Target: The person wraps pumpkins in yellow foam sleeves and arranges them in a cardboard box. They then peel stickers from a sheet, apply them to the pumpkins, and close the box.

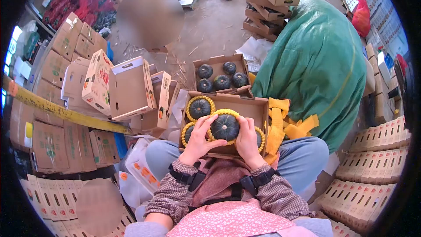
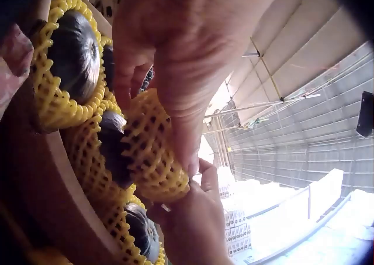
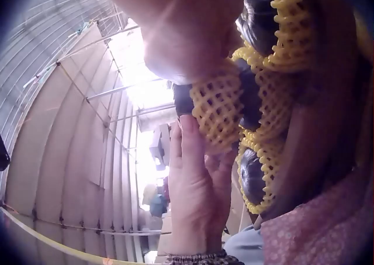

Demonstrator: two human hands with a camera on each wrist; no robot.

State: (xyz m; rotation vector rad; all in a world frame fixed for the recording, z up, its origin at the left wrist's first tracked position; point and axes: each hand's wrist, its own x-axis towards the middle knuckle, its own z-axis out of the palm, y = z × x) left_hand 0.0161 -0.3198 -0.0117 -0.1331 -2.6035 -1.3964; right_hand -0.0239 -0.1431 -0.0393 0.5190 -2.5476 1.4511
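Observation:
A round, dark green pumpkin [image 1: 225, 127] in a yellow foam net sits between both hands over an open cardboard box [image 1: 252, 103]. My left hand [image 1: 197, 140] grips its left side, thumb along the near edge. Fingers of my right hand [image 1: 248, 144] curve round its right side. In the left wrist view the foam net [image 2: 153, 148] wraps the pumpkin's side, with both hands at it. Inside the box, netted pumpkins lie beside it: one at the back left [image 1: 200, 108], one at the left [image 1: 188, 134], and one partly hidden under the right hand [image 1: 259, 139].
Loose yellow foam nets [image 1: 276, 125] lie right of the box. Behind it stands another box [image 1: 196, 71] with several bare pumpkins. A large green sack [image 1: 324, 61] bulges at the right. Empty cartons [image 1: 129, 88] lean at the left; stacked crates [image 1: 267, 17] stand farther back.

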